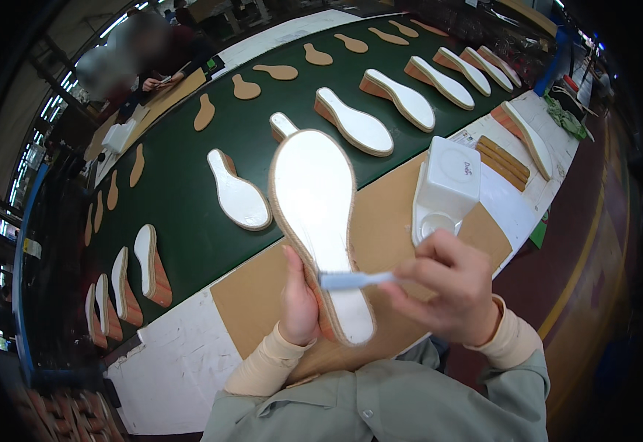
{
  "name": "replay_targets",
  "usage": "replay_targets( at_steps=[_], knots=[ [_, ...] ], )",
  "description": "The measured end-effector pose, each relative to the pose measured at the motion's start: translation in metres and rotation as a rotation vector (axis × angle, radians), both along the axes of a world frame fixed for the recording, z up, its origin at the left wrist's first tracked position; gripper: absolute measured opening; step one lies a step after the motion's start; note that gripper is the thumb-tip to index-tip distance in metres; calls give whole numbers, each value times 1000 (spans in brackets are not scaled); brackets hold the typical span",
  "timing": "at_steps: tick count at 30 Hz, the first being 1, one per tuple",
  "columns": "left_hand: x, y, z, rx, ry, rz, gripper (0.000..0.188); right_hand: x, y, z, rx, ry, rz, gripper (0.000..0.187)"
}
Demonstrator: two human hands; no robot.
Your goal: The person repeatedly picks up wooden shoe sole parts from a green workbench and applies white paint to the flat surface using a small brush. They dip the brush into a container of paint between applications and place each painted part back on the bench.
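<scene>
White wedge sole (pixel 317 214), gripped by left hand (pixel 299 302); right hand (pixel 446 287) fingers pinch brush (pixel 354 280); glue could smear past the rim.

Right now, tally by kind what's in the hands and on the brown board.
Sole, in the left hand: 1
Brush, in the right hand: 1
White tub, on the board: 1
Total: 3
</scene>
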State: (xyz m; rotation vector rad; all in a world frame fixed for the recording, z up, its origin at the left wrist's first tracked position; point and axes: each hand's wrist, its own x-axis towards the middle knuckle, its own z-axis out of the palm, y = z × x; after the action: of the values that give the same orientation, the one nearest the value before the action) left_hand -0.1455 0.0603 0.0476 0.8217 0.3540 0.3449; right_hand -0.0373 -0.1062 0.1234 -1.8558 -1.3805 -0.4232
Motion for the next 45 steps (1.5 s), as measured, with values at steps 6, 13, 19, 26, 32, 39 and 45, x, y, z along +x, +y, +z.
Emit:
replay_targets(
  at_steps=[6,13,19,26,32,39,45],
  knots=[
    [0,-5,-5,161,-62,20,82,18,21,9,212,-74,-84,20],
    [0,0,-5,134,-85,78,81,-11,15,2,201,-20,70,21],
    [3,-2,2,79,-58,180,80,-2,18,1,186,-30,-15,20],
    [2,14,11,104,-164,142,79,-3,17,5,223,-16,13,20],
    [5,31,24,79,-196,165,78,-18,-5,0,17,-88,199,18],
    [8,37,20,139,-123,24,77,14,14,11,83,-150,143,19],
    [2,50,18,136,-133,-134,72,8,4,5,61,-139,437,19]
  ],
)
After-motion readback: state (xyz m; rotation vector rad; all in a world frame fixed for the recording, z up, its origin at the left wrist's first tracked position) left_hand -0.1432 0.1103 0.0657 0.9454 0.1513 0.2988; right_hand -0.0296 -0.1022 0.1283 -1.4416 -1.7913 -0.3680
